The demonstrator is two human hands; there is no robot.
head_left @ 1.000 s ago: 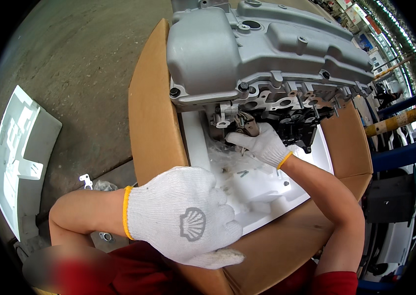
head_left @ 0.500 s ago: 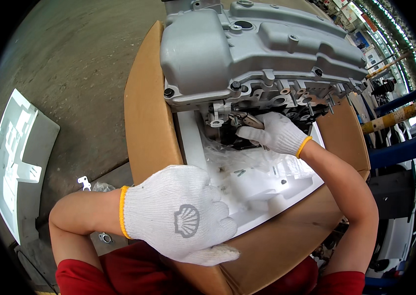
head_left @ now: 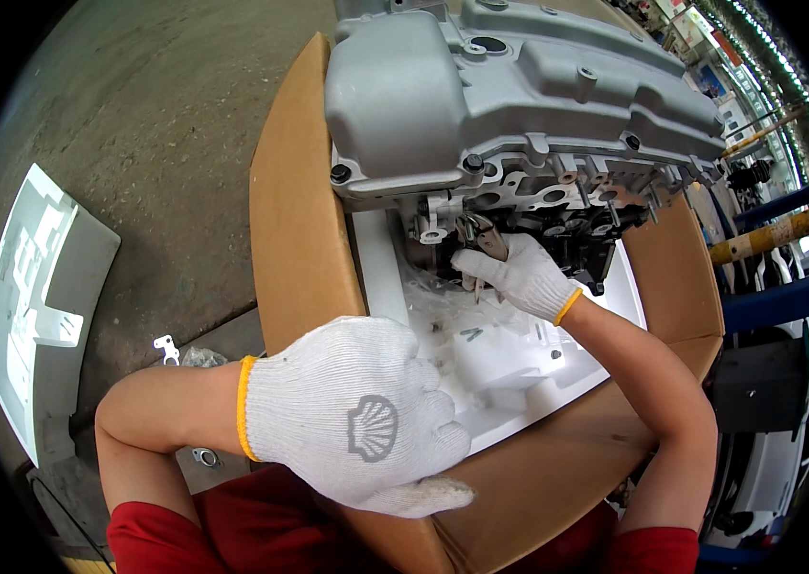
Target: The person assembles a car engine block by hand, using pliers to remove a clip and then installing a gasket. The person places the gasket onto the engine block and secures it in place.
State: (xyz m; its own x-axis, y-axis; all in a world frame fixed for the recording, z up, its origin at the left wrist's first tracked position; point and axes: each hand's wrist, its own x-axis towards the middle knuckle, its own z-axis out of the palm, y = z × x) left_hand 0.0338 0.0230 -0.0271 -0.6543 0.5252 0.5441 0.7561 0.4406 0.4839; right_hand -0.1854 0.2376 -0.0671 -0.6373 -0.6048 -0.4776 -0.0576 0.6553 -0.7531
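My right hand [head_left: 517, 279], in a white knitted glove with a yellow cuff, is closed around metal pliers [head_left: 483, 237]. Their jaws are at the lower front of a grey engine [head_left: 404, 96], beside a small bracket [head_left: 440, 216]; what they touch is hard to make out. Two thin handle ends show below the fingers. My left hand [head_left: 356, 416], gloved the same way, lies palm down over the near left corner of a cardboard box [head_left: 299, 191]. Its fingers point right with the thumb apart, and the fingertips are partly hidden. The engine sits in this box.
White moulded foam [head_left: 509, 359] and clear plastic film [head_left: 447, 311] line the box beneath the engine. A white foam piece [head_left: 88, 277] stands on the floor at left. Small metal parts [head_left: 166, 349] lie near my left forearm. Blue and yellow posts [head_left: 777, 230] rise at right.
My right hand has shifted slightly left and down, and the pliers are now more upright. The engine and box sit slightly further right in view. My left hand keeps its place on the box.
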